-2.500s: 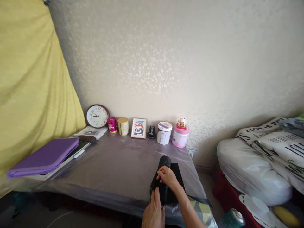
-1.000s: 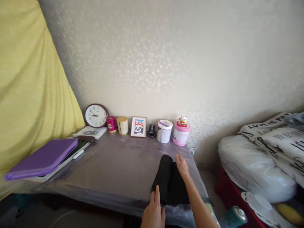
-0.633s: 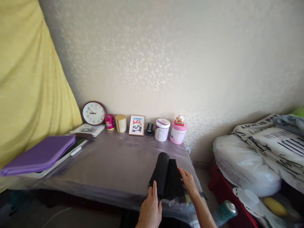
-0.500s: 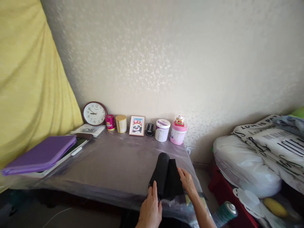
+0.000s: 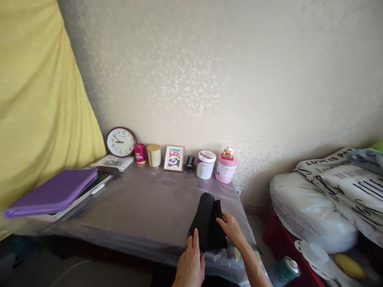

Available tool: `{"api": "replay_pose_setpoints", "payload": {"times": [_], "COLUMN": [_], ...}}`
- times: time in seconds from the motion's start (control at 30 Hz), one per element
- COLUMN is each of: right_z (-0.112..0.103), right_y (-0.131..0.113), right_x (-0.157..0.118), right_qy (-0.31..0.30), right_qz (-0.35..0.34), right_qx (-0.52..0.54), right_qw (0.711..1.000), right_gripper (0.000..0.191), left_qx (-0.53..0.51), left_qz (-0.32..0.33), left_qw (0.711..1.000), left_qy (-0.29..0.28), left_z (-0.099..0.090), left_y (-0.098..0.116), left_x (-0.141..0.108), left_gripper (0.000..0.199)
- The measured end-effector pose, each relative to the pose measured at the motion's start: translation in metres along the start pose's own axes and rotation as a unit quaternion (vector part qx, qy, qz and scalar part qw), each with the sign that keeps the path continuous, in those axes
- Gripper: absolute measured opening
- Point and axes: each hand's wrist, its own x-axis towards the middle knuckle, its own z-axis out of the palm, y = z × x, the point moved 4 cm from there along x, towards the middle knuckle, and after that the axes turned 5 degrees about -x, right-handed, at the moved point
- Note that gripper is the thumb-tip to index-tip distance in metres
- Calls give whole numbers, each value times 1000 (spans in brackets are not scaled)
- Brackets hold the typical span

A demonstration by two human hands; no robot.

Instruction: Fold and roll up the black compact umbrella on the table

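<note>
A roll of black garbage bags (image 5: 203, 217) lies near the table's right front corner, its long side pointing away from me. My left hand (image 5: 190, 261) grips the near end from the left, with the index finger stretched along the roll and the thumb by its lower edge. On the other side, my right hand (image 5: 231, 228) pinches the edge of the loose flap (image 5: 219, 231) that comes off the roll. The fingertips of this hand sit close to the roll.
Along the wall stand a clock (image 5: 121, 142), a panda picture frame (image 5: 174, 158), a white tub (image 5: 206, 164) and a pink tub (image 5: 226, 169) with a cat figurine. A purple folder (image 5: 54, 192) lies at the left. Right of the table are a spray can (image 5: 285, 271) and a stuffed bag (image 5: 311, 211).
My right hand has moved left, bringing the loose flap's edge closer to the roll. My left hand stays on the roll's near end. The view has shifted slightly.
</note>
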Motion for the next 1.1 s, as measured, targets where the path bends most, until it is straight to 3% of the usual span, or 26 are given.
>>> {"api": "replay_pose_setpoints", "payload": {"times": [0.2,0.4,0.6,0.73,1.1], "right_z": [16,39,42,48,51], "right_y": [-26,-42,-46,-52,-70], "right_x": [6,13,10,7,1], "right_qy": [-22,-24,-24,-57,-111], "right_qz": [-6,-1,-1,-14,-111], "right_qx": [103,111,93,111,82], "right_qw": [994,994,995,992,984], "right_gripper": [45,37,33,35,13], "left_qx": [4,6,15,7,-4], "left_qz": [-7,-3,-6,-6,14], "left_qw": [1000,1000,1000,1000,1000], "left_qy": [-1,0,-3,-2,-3], "left_z": [1,4,5,5,-1], "left_y": [0,-1,-1,-3,0], "left_x": [0,3,3,3,1], "left_gripper": [65,66,65,65,70]}}
